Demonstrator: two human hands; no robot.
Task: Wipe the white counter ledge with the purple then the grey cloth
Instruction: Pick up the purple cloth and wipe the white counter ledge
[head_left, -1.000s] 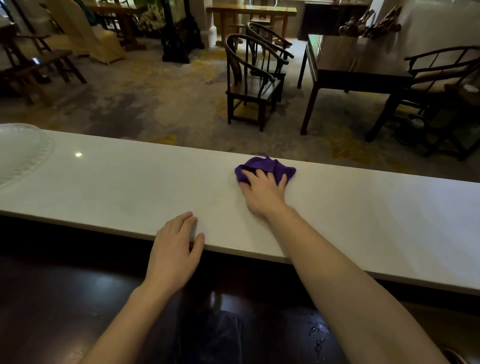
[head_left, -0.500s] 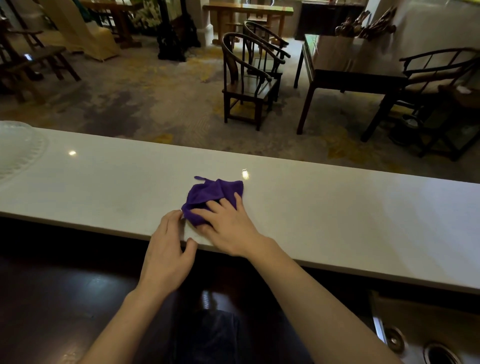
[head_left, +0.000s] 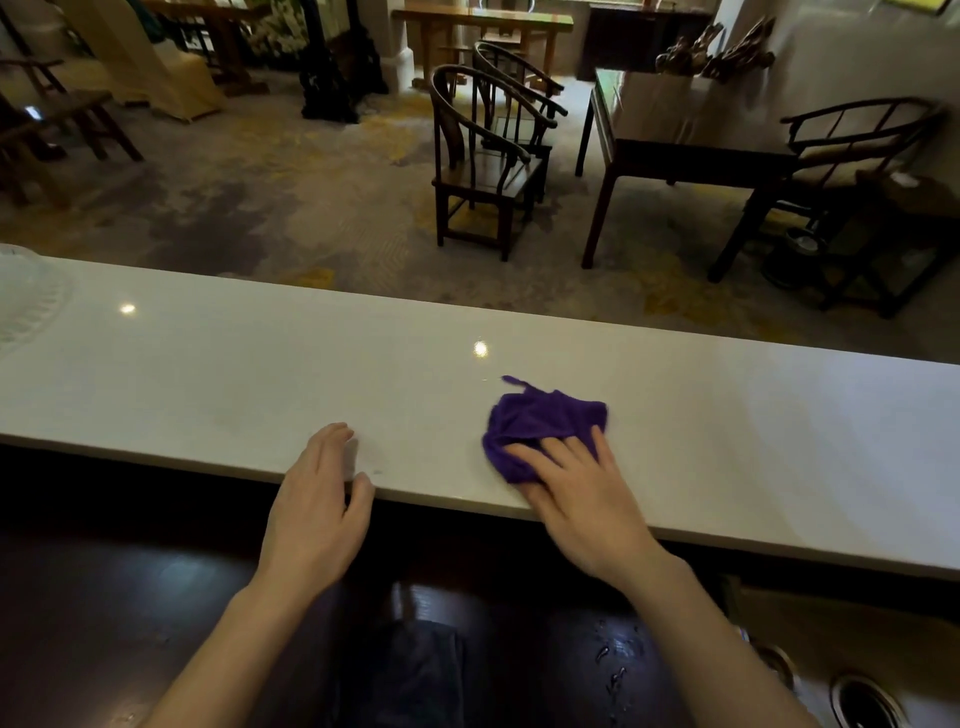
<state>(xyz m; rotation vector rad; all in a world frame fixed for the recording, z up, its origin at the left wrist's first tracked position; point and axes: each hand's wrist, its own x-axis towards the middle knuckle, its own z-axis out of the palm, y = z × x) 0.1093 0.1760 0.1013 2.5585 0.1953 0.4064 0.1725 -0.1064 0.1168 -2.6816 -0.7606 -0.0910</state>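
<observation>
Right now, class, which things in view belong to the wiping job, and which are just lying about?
Belong to the job:
purple cloth
white counter ledge
right hand, pressing the cloth flat
left hand, resting on the ledge's near edge

Just lying about:
wooden chairs
dark table
sink drain

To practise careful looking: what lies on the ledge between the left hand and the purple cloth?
Nothing: in the head view, only bare white ledge separates the left hand from the purple cloth.

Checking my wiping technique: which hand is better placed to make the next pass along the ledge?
Right hand: it presses the purple cloth flat on the ledge. Left hand only rests on the edge.
</observation>
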